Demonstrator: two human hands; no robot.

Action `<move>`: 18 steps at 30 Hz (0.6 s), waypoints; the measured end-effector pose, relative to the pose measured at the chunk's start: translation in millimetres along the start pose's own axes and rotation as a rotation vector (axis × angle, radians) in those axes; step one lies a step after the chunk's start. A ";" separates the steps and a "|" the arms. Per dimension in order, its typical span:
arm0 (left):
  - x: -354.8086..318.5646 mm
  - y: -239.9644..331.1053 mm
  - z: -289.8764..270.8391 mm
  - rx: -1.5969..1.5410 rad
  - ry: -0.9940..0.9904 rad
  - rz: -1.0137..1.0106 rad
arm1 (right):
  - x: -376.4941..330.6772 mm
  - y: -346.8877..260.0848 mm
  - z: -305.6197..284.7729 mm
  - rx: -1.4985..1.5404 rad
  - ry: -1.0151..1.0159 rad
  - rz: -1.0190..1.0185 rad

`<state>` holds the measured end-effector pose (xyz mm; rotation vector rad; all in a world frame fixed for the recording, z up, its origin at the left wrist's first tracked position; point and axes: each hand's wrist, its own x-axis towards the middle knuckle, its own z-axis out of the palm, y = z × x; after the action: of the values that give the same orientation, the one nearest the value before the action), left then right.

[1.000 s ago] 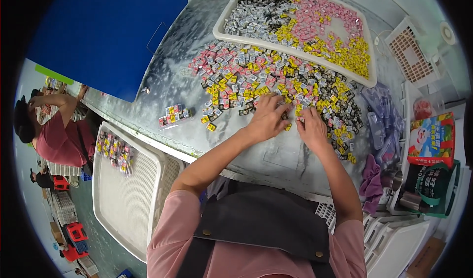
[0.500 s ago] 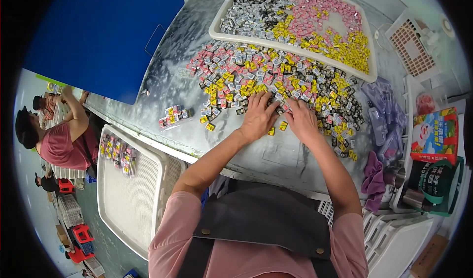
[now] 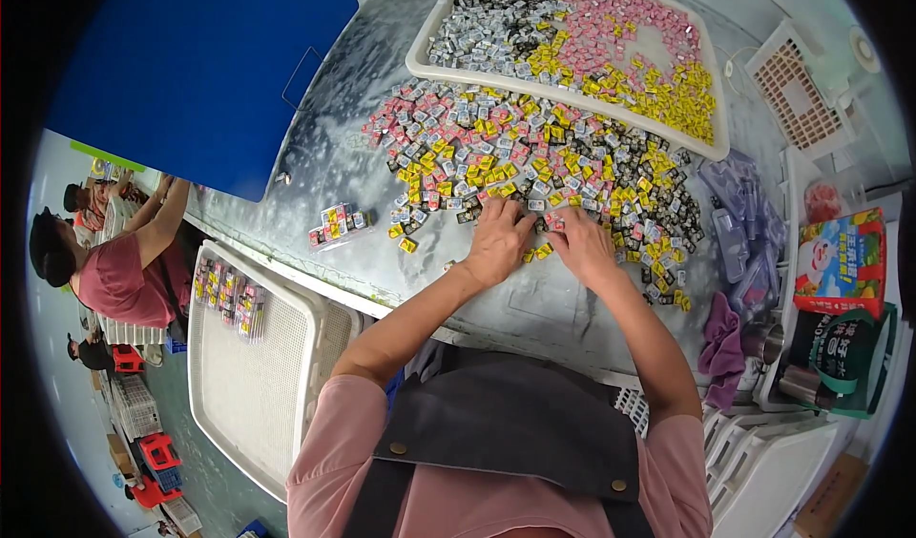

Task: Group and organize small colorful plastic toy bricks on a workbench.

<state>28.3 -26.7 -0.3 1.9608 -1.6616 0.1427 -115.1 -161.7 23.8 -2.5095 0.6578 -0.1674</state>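
Both hands work at the near edge of a wide pile of small rectangular pieces point(image 3: 468, 147), glossy and mixed in pink, yellow, black and white. My left hand point(image 3: 498, 242) reaches in with its fingers curled down over the pieces; what lies under the fingertips is hidden. Close on its right, my right hand point(image 3: 584, 244) has thumb and fingers drawn together around a small pink piece point(image 3: 553, 222). A couple of yellow pieces point(image 3: 543, 251) lie on the table between the two hands. To the left sits a clear pack point(image 3: 339, 228) filled with similar pieces.
Beyond the pile stands a white tray point(image 3: 572, 94) of pieces grouped by colour. Clear plastic packs point(image 3: 739, 218) and a purple cloth point(image 3: 722, 352) lie at right. A blue panel point(image 3: 200, 71) covers the far left. Another person point(image 3: 124, 261) works beyond a white mesh tray point(image 3: 253, 385).
My left hand has shifted slightly down and its fingers have drawn in. My right hand has moved a little toward the pieces between the hands. The other person's arm has lowered.
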 end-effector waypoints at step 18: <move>-0.6 0.2 4.8 -0.047 0.015 -0.028 | -5.4 3.2 -7.2 0.032 0.091 -0.016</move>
<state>26.7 -28.4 -4.5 1.9421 -1.6126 0.1068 -122.9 -164.8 28.3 -2.4892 0.6660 -0.2971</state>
